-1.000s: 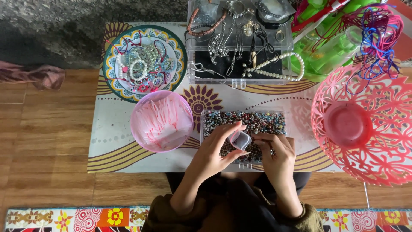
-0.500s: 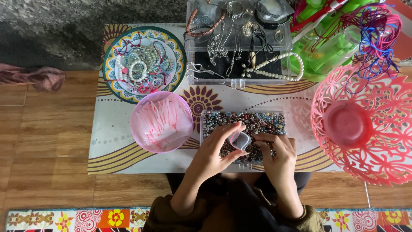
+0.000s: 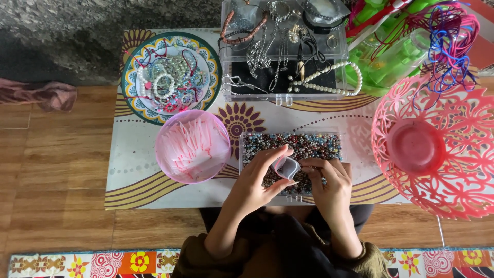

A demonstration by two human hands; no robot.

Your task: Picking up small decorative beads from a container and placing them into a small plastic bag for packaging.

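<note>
A: Nearest the camera, what do the person's hands hold?

B: The left hand [image 3: 252, 185] pinches a small clear plastic cup [image 3: 286, 167] between thumb and fingers, closed on it, tilted, just above the clear rectangular plastic box of mixed coloured beads [image 3: 309, 144]. The right hand [image 3: 329, 180] is just beside the cup, its fingertips [image 3: 304, 163] curled together at the cup's rim; whether they grip something tiny cannot be told.

A: And where does the box sit?

B: It lies on the low white table with brown and yellow swirl print [image 3: 134, 175], right in front of the person. Left of it, nearly touching, stands a round translucent pink plastic bowl [image 3: 193, 146] filled with thin pale strands.

A: Farther back?

B: A round patterned plate with a teal rim [image 3: 128, 77] carries bead bracelets and red cords. Beside it lies an open clear jewellery case with a black lining [image 3: 283, 77], holding chains and a white pearl necklace [image 3: 329, 72]. At the right edge a large pink openwork plastic basket [image 3: 437, 144] overlaps the table, with green plastic containers [image 3: 391, 56] and a tangle of red and blue cords [image 3: 447, 36] behind it.
</note>
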